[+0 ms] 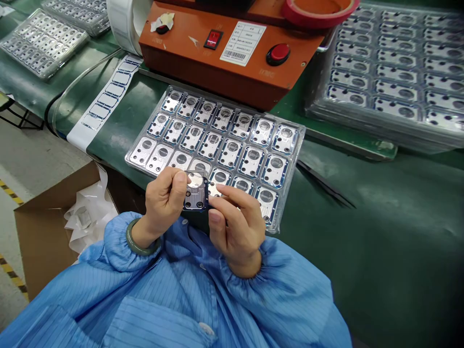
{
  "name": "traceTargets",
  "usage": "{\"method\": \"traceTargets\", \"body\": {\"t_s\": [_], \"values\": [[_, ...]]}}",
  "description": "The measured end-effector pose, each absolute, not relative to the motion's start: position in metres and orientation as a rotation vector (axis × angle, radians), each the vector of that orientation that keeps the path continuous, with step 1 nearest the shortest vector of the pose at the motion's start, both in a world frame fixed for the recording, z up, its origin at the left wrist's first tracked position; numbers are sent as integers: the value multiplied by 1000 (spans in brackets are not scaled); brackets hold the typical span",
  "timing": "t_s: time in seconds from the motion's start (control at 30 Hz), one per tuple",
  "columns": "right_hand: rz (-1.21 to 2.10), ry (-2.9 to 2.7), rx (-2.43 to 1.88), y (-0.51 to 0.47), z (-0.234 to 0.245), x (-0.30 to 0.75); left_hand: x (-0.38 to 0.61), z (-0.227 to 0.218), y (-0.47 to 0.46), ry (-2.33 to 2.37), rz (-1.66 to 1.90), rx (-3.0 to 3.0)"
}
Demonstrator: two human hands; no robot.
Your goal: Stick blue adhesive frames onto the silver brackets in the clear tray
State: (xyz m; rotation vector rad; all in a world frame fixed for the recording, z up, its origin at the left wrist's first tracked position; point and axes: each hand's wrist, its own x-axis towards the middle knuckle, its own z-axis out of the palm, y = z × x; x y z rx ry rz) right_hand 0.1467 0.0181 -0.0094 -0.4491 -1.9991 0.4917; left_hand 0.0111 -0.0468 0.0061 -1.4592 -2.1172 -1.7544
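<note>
Metal plate (195, 192), pinched by left hand (163, 200), right hand (237, 227) touching

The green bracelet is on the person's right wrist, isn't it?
Not the right wrist: the head view shows the green bracelet on the left wrist, just behind the left hand.
</note>
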Motion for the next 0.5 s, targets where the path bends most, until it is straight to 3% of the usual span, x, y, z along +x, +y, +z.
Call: {"method": "traceTargets", "body": {"t_s": [0.1,0.2,0.5], "values": [[504,-1898,-507,18,-10,146,12,5,-48,-2145,-1765,-1462],[717,-1809,-575,19,-8,146,12,4,-49,-2160,-1803,-1439],[1123,-2068,-536,20,10,147,16,2,-49,-2208,-1961,-1353]]}}
